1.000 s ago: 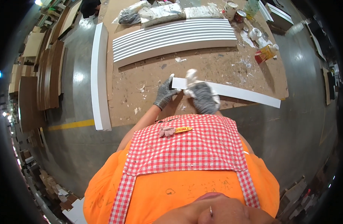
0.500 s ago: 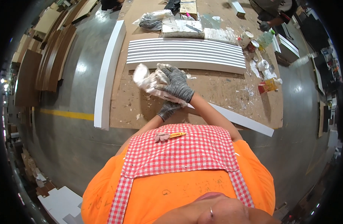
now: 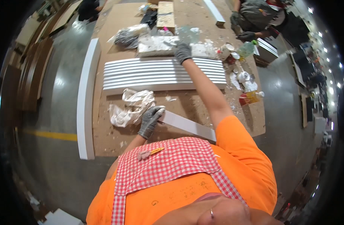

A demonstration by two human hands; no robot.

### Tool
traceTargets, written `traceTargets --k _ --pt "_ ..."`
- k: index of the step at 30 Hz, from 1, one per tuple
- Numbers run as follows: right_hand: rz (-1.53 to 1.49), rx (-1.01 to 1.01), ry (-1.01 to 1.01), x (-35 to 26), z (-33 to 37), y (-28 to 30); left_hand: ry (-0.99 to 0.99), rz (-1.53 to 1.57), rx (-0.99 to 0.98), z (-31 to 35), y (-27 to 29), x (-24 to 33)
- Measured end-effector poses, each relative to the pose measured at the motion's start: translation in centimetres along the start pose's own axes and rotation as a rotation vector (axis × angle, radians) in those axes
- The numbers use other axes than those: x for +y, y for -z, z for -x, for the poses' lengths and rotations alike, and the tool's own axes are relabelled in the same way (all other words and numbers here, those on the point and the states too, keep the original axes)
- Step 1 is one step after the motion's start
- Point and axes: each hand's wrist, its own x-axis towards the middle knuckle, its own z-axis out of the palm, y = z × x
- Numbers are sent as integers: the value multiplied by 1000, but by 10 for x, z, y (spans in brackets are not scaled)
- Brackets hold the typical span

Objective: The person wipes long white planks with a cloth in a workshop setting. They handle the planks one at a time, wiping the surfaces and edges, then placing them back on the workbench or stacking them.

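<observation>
My left hand (image 3: 151, 120), in a grey knit glove, is closed on the near-left end of a long white strip (image 3: 188, 125), which slants down to the right toward my body. Beside that hand, a crumpled white cloth (image 3: 132, 107) lies on the brown work table. My right hand (image 3: 182, 52), also gloved, reaches far across a row of white ribbed strips (image 3: 142, 73). It is at the right end of a white-smeared block (image 3: 153, 47), where a thin flat tool like a putty knife (image 3: 167, 44) lies. Its fingers are blurred, so whether they grip the tool is unclear.
A long white board (image 3: 86, 97) lies along the table's left edge. To the right stand open cans (image 3: 226, 48), a green-capped bottle (image 3: 247, 48), a tape roll (image 3: 243, 77) and an amber bottle (image 3: 250, 98). Plastic bags (image 3: 129, 36) lie behind. A co-worker (image 3: 256, 18) stands at the far right.
Both hands held the white cloth together; it now lies on the table. My right hand has moved far forward to the block, while my left has taken hold of the white strip's end.
</observation>
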Motion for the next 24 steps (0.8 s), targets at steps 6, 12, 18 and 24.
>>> traceTargets --k 6,12,18,24 --pt "-152 -282 -215 -21 -13 32 -127 -368 74 -23 1 -52" --pt "-302 18 -39 -27 30 49 136 -526 54 -26 0 -51" --pt "-823 -576 -202 -7 190 120 157 -454 206 -19 -3 -58" --pt "-725 -718 -468 41 330 158 312 -267 285 -17 -10 -41"
